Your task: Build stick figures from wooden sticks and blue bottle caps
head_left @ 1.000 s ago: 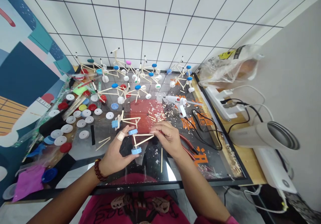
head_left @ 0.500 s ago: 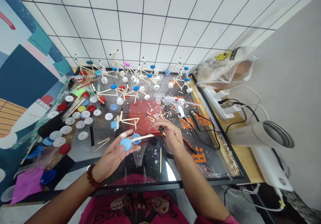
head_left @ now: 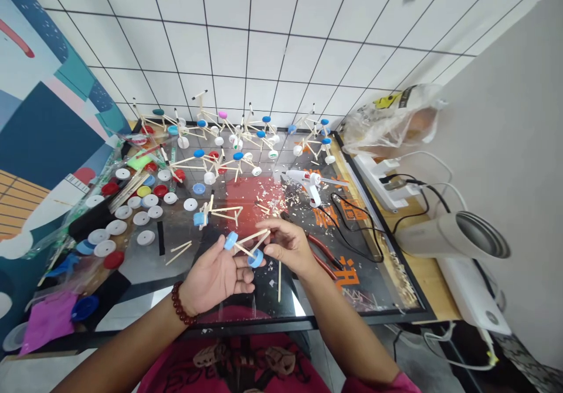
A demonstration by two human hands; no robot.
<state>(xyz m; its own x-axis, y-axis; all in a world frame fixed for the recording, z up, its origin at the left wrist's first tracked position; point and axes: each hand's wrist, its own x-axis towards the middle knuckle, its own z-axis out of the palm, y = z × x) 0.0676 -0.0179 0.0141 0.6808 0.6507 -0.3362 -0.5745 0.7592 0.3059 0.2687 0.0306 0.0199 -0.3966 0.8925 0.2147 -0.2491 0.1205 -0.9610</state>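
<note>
Head view: left hand (head_left: 213, 281) holds stick frame (head_left: 251, 237) by a blue cap (head_left: 230, 240), fingers spread, above worktop (head_left: 149, 267). Right hand (head_left: 290, 245) curls at frame's tips; can't tell if gripping. Step looks like positioning frame; next move calls for light, steady pinch.

A white tiled wall (head_left: 268, 47) stands behind the black-rimmed table (head_left: 281, 325), between a colourful mural (head_left: 35, 123) and grey wall (head_left: 519, 100).

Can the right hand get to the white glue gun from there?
Probably yes. The glue gun lies a little beyond the right hand, and nothing tall stands between them. The red-handled pliers lie low, so it could likely pass over them.
</note>
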